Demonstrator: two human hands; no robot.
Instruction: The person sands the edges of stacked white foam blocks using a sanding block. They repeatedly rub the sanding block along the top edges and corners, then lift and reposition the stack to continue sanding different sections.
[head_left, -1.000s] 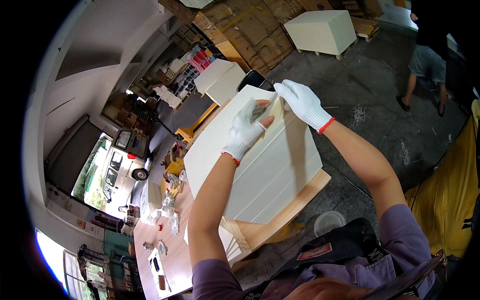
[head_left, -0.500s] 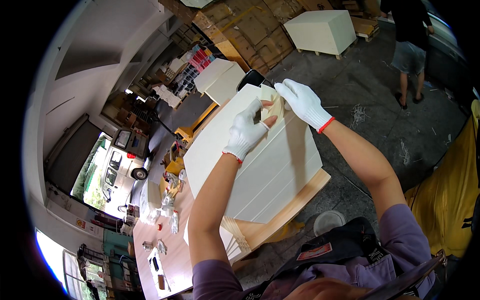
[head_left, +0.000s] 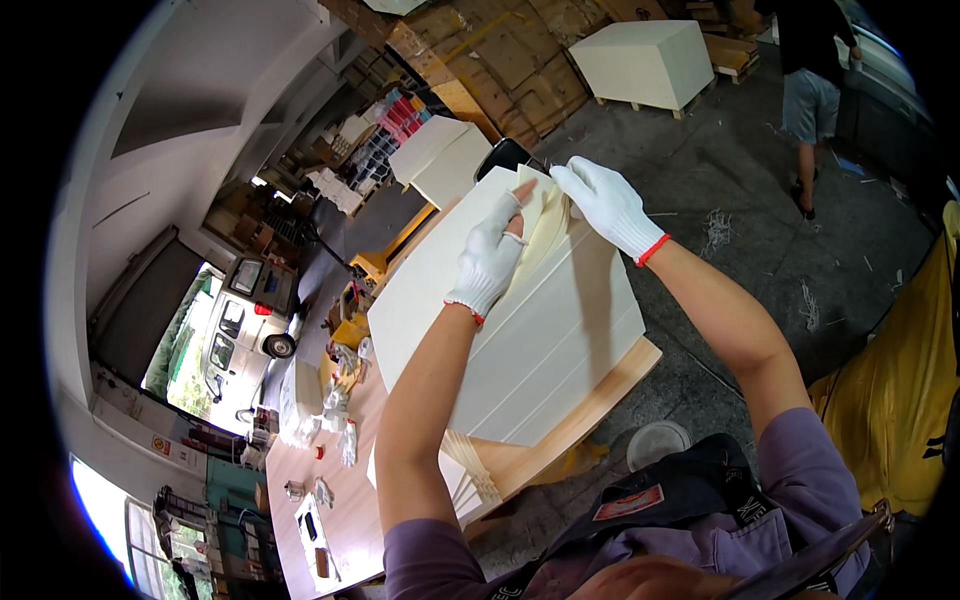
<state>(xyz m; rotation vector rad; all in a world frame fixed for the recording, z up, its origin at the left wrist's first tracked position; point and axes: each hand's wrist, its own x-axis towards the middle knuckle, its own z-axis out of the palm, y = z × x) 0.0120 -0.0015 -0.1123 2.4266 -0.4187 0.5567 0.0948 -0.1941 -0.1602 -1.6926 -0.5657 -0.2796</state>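
A large stack of cream-white sheets point(head_left: 540, 340) lies on the table in front of me. At its far corner several lifted sheets point(head_left: 547, 228) curl up and fan apart. My right hand point(head_left: 604, 207), in a white knit glove with a red cuff, is closed on the far edge of these sheets; its fingertips are partly hidden. My left hand point(head_left: 488, 258) wears a similar glove with bare finger and thumb tips. It rests on the stack beside the curled sheets, fingers stretched toward the far corner.
A wooden table point(head_left: 368, 420) bears gloves point(head_left: 348, 443), a phone point(head_left: 311, 525) and a smaller stack of sheets point(head_left: 462, 480). Pallets of white stacks point(head_left: 645, 62) stand farther off. A person point(head_left: 810, 90) is at the far right. A yellow cover point(head_left: 895, 370) hangs at my right.
My left hand has turned and its thumb and finger have come off the curled sheets. The lifted sheets lean differently. My right hand stays in place. The far person has shifted.
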